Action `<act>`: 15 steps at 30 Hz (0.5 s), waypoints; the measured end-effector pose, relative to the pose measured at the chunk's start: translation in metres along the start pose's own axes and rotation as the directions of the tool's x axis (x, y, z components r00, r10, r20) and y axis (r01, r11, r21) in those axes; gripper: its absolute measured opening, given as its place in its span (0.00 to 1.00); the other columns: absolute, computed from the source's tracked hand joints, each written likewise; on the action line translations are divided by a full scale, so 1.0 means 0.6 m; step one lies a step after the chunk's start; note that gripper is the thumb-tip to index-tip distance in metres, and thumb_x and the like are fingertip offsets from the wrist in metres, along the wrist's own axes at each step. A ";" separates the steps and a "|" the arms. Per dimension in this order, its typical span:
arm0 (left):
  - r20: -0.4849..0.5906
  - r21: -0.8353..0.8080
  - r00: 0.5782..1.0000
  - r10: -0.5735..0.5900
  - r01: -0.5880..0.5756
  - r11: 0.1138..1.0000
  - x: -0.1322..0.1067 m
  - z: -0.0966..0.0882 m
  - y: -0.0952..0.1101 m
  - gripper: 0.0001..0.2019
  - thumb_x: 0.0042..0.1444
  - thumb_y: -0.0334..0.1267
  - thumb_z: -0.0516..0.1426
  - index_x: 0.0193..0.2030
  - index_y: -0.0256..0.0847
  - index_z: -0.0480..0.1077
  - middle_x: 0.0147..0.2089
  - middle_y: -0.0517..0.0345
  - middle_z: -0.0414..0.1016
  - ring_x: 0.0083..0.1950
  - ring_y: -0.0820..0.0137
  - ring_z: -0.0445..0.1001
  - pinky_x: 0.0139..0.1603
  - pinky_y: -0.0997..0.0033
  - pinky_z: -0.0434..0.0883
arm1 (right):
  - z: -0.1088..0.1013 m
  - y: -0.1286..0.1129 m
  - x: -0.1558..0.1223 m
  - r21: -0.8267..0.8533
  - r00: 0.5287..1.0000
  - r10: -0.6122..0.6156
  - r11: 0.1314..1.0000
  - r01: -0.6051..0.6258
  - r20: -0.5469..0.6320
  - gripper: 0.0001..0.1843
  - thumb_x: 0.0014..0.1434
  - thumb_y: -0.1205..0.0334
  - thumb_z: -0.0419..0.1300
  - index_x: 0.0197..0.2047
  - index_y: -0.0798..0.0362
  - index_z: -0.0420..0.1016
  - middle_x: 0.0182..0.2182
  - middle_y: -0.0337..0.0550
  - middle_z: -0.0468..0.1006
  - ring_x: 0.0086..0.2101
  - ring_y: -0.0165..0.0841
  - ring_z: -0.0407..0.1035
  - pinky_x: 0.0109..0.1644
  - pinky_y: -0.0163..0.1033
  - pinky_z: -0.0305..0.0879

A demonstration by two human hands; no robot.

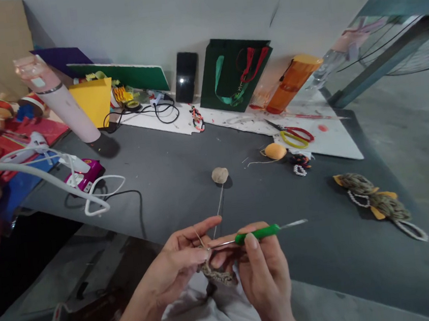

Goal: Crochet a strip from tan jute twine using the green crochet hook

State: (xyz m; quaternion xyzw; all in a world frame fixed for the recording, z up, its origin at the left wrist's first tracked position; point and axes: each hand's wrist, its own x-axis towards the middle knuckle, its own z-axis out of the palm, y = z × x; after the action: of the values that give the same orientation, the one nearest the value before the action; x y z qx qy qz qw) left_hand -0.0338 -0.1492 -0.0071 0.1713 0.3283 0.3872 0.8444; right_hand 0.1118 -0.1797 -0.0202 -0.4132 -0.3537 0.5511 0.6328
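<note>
My right hand (262, 265) grips a crochet hook (258, 234) by its green handle, a metal tip showing at each end. Its left tip meets a small grey-brown crocheted piece (219, 275), pinched at its upper edge by my left hand (182, 258). The left index finger is stretched out, with yarn (221, 203) running over it. That strand leads up to a small beige yarn ball (220, 175) on the dark table. The crocheted piece hangs below the fingers, partly hidden by them.
Beyond the hands lie scissors (294, 137), an orange-yellow ball (275, 151) with loose thread and a braided cord bundle (374, 197). A phone (186, 76), green paper bag (234, 74) and orange bottle (294, 83) line the back. At left are a pink tumbler (58, 103) and purple power strip (86, 175).
</note>
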 end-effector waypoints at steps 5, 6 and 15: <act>0.002 0.026 1.000 -0.011 0.011 1.000 -0.003 -0.001 0.001 0.28 0.40 0.31 0.69 0.53 0.41 0.81 0.26 0.63 0.71 0.30 0.73 0.68 0.38 0.70 0.63 | 0.007 -0.006 -0.017 0.005 0.994 -0.013 1.000 0.014 -0.110 0.06 0.69 0.53 0.58 0.41 0.44 0.68 0.29 0.40 0.84 0.23 0.34 0.77 0.25 0.38 0.74; 0.009 0.018 1.000 -0.025 0.025 1.000 -0.004 -0.001 0.001 0.27 0.40 0.31 0.69 0.52 0.41 0.81 0.26 0.63 0.71 0.30 0.73 0.67 0.38 0.70 0.63 | 0.006 -0.004 -0.017 0.035 0.994 0.015 0.999 -0.011 -0.106 0.07 0.69 0.53 0.59 0.41 0.45 0.68 0.29 0.40 0.83 0.23 0.34 0.77 0.25 0.38 0.74; 0.038 0.072 0.996 0.075 -0.077 0.994 -0.004 0.018 -0.001 0.22 0.43 0.33 0.69 0.49 0.44 0.82 0.28 0.63 0.72 0.29 0.73 0.71 0.41 0.67 0.65 | 0.009 0.014 0.007 0.196 0.990 0.136 0.972 -0.128 -0.026 0.12 0.62 0.49 0.66 0.36 0.47 0.72 0.21 0.33 0.80 0.16 0.30 0.72 0.24 0.35 0.72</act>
State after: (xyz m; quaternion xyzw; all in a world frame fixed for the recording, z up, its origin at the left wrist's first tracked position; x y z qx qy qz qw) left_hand -0.0274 -0.1519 0.0015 0.2214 0.3205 0.4037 0.8278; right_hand 0.1042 -0.1744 -0.0257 -0.3831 -0.2577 0.6156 0.6387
